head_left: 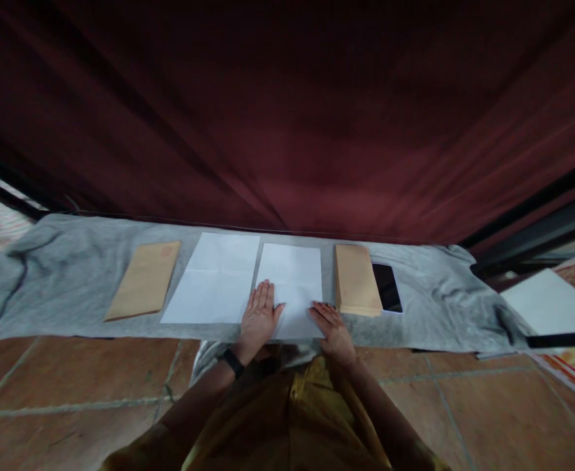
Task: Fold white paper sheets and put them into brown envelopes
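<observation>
A dark red curtain [287, 118] fills everything from ten through two o'clock, hanging down to the floor behind the work. Below it, over the terracotta tile floor [71, 379], a grey cloth [61, 275] lies spread from nine to three o'clock, probably as a clean, soft surface for the paper.

On the cloth, the creased white sheet [216, 278] lies open at eleven o'clock, its edge touching the smaller white sheet [294, 275] straight ahead at twelve. A single brown envelope [144, 280] sits apart at ten o'clock, and a stack of brown envelopes [356, 278] lies just beside the smaller sheet at one o'clock, within easy reach of the right side.

We have both hands on that smaller sheet. Our left hand [260, 314] rests flat on its near left corner, fingers stretched out and together; our right hand [333, 327] lies flat at its near right edge. Neither grips anything, and the spread palms seem meant to pin the paper flat against the cloth.

A dark phone [386, 286] lies screen up beside the stack, and a black wristband [231, 362] circles the left wrist.
</observation>
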`<state>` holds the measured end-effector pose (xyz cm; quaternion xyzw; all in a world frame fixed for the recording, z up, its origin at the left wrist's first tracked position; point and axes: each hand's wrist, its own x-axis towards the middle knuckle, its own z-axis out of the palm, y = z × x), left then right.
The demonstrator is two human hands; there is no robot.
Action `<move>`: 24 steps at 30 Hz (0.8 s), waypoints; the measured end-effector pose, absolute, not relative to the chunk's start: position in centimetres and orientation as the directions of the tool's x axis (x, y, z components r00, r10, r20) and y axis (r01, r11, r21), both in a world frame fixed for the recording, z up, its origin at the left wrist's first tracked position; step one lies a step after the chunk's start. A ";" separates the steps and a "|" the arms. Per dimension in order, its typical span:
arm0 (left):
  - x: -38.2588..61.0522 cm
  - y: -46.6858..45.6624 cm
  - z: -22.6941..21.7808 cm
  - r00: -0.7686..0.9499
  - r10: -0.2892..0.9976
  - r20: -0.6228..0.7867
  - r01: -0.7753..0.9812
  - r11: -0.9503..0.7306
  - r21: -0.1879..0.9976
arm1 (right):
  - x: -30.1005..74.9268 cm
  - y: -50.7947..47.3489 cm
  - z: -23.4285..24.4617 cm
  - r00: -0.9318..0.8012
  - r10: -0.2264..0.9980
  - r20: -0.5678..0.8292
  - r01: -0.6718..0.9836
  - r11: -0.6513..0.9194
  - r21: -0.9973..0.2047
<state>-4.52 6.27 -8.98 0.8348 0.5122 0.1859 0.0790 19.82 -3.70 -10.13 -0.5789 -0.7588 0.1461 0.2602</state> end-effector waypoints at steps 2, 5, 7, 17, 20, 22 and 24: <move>-4.9 5.3 -9.1 0.381 0.891 0.248 0.830 -0.448 0.333 | 19.8 -3.9 -10.0 -0.196 0.955 0.221 0.800 0.286 -0.527; -4.1 4.9 -8.6 0.438 0.864 0.248 0.799 -0.501 0.332 | 19.8 -4.1 -9.7 -0.230 0.947 0.223 0.794 0.315 -0.520; -2.4 5.6 -8.1 0.513 0.824 0.242 0.756 -0.567 0.326 | 19.7 -4.1 -9.5 -0.253 0.941 0.226 0.791 0.336 -0.511; 6.5 12.1 -8.2 0.615 0.765 0.190 0.720 -0.643 0.261 | 19.7 -4.0 -8.6 -0.281 0.940 0.193 0.777 0.341 -0.529; 6.4 11.9 -8.5 0.616 0.767 0.180 0.726 -0.641 0.247 | 19.7 -4.0 -8.5 -0.283 0.941 0.185 0.772 0.338 -0.538; 5.6 11.1 -8.4 0.628 0.762 0.156 0.718 -0.646 0.259 | 19.8 -4.0 -8.5 -0.290 0.939 0.185 0.765 0.344 -0.544; 4.2 10.0 -8.2 0.659 0.741 0.128 0.688 -0.663 0.295 | 20.0 -4.0 -8.4 -0.293 0.938 0.188 0.761 0.347 -0.548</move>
